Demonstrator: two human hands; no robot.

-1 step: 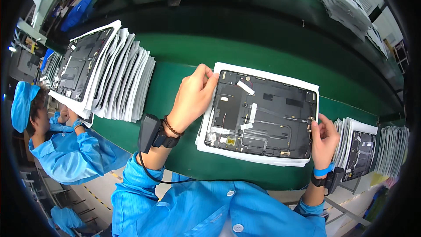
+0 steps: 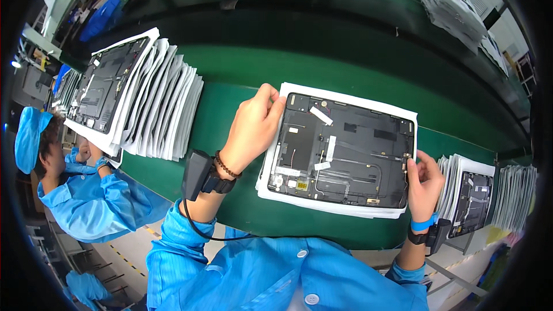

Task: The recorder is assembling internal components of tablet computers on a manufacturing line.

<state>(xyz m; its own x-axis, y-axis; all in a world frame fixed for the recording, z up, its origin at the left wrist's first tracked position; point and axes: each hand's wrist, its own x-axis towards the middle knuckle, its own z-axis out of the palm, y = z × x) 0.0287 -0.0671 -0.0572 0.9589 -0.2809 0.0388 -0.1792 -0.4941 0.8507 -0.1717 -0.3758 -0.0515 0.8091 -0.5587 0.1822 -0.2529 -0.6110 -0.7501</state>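
Observation:
A black tablet housing (image 2: pixel 357 147), fitted with thin cables, small metal parts and white label strips, lies open side up on white padding sheets (image 2: pixel 345 210) in front of me. At its upper left corner, my left hand (image 2: pixel 253 121) pinches the edge of the sheets between thumb and fingers. My right hand (image 2: pixel 425 181) grips the right edge, its thumb on the housing's rim and its other fingers partly hidden behind. Both wrists carry a dark strapped-on device; a blue band circles the right one.
At left leans a tall stack of white sheets (image 2: pixel 164 103) with a similar housing (image 2: pixel 109 83) on its face. More housings and sheets (image 2: pixel 473 201) stand at right. Beyond the green worktop (image 2: pixel 230 216) is a dark shelf; papers pile above it. A co-worker in blue (image 2: pixel 95 201) works at left.
The housing, its sheets and my right hand have shifted very slightly to the left. The grip of both hands looks the same.

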